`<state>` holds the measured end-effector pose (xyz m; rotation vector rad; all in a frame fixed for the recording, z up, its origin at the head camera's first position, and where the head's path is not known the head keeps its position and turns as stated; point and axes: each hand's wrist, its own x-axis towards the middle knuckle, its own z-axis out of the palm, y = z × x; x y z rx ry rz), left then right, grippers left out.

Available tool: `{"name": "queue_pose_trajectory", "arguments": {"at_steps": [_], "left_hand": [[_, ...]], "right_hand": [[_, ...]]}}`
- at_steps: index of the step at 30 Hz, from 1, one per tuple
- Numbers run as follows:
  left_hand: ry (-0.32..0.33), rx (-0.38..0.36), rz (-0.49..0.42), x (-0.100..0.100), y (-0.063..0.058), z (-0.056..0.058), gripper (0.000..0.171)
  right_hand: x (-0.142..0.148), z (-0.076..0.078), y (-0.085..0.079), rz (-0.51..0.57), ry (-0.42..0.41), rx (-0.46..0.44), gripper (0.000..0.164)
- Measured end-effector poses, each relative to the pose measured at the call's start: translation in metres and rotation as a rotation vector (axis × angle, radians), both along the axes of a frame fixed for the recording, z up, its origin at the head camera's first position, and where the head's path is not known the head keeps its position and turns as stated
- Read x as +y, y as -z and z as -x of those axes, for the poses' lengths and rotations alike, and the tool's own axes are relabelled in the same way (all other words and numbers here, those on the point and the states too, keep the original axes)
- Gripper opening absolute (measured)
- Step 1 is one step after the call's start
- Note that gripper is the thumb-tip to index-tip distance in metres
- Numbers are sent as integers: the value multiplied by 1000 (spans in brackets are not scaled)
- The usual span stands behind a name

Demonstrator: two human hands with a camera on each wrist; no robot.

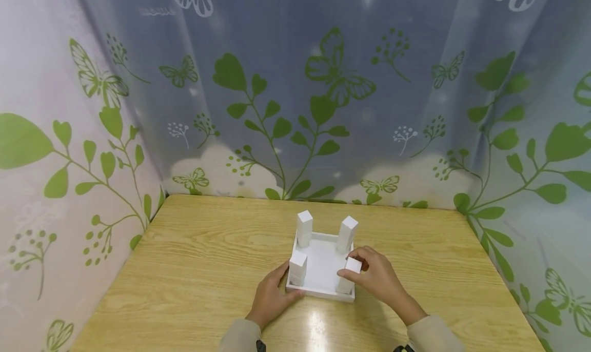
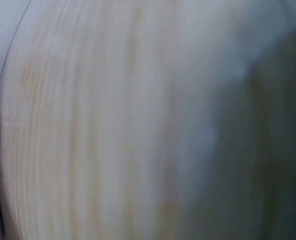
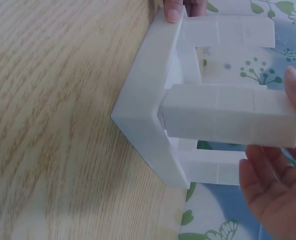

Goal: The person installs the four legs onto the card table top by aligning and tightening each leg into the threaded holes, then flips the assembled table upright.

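Note:
A shallow white square tray point(image 1: 318, 293) lies on the table with a stack of white blocks at each corner. At its near left corner my left hand point(image 1: 271, 296) grips the tray, thumb on the front wall and fingers along the left side. My right hand point(image 1: 377, 276) pinches the top white block point(image 1: 353, 265) of the near right stack point(image 3: 208, 111) between thumb and fingers. That block lines up with those below it in the right wrist view. The near left stack point(image 1: 298, 268), far left stack point(image 1: 304, 230) and far right stack point(image 1: 347, 235) stand upright.
The wood-grain table point(image 1: 194, 270) extends around the tray. Behind it and at both sides hangs a curtain point(image 1: 286, 111) printed with green leaves and butterflies. The left wrist view mostly shows blurred tabletop, with the tray's white wall point(image 2: 2, 40) at its left edge.

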<state>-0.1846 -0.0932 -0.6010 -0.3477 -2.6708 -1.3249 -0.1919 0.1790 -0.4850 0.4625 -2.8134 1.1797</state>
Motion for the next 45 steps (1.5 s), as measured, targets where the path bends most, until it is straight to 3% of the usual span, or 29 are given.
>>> {"name": "queue_pose_trajectory", "arguments": {"at_steps": [5,15,26,34,39,42,45], "left_hand": [[1,-5,-1,-1,1,-1,90],[-6,-5,10,0,2,0,90],[3,-11,1,1,-1,0,90],[1,-20,3,-1,-2,0,91],[0,-23,2,0,0,0,91],[-5,-25,5,0,2,1,92],[0,-12,12,-1,3,2,92]], "right_hand": [[3,-1,-1,54,-110,-63,45],[9,1,-10,70,-303,-66,40],[5,1,-8,86,-259,-53,37],[13,1,-14,85,-382,-145,46],[17,2,-13,83,-462,-146,51],[19,3,-13,93,-460,-159,52],[19,4,-11,112,-396,-177,51]]}}
